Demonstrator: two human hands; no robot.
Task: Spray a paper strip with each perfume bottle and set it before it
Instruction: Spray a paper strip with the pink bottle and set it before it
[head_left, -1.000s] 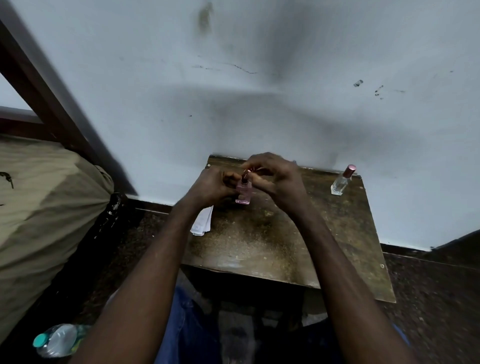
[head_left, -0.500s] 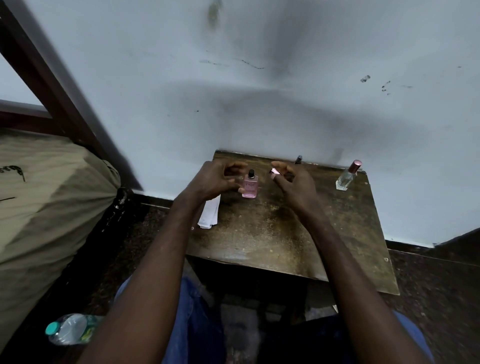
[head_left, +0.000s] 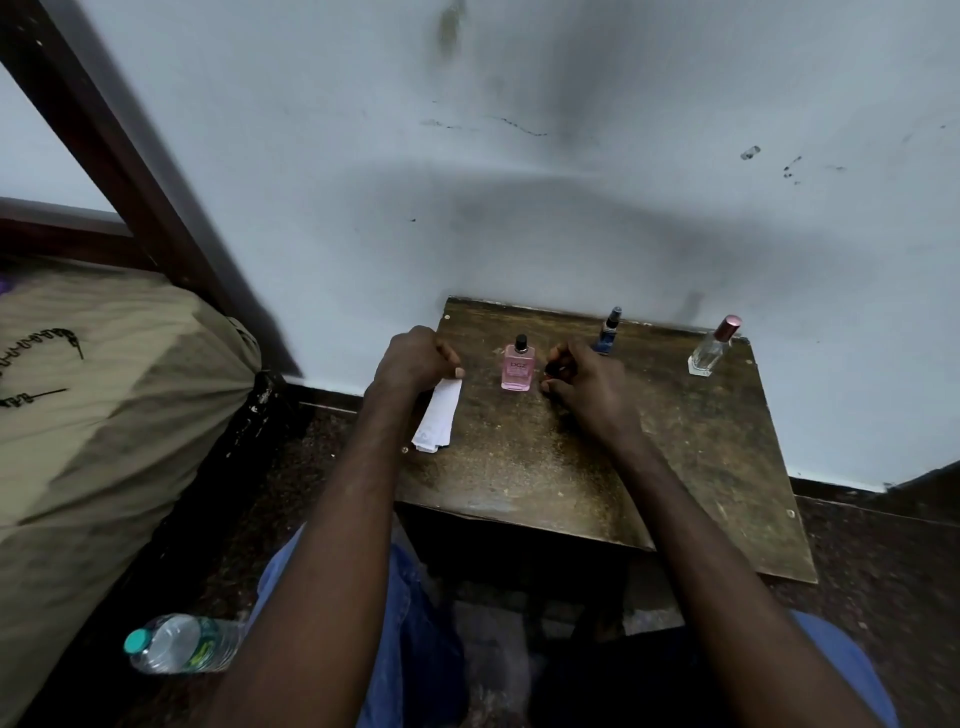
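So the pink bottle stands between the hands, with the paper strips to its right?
No. The head view shows the pink bottle between the left hand and right hand, but the paper strips lie to its left, at the left hand.

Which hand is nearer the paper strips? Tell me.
Left. The left hand sits at the strips' far end; the right hand lies past the pink bottle, farther right.

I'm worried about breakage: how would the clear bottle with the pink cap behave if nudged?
The clear bottle looks like glass, so it is probably fragile and slick. It is tall and narrow, so likely to tip rather than slide. It stands near a far corner of the table, so a tip might send it off.
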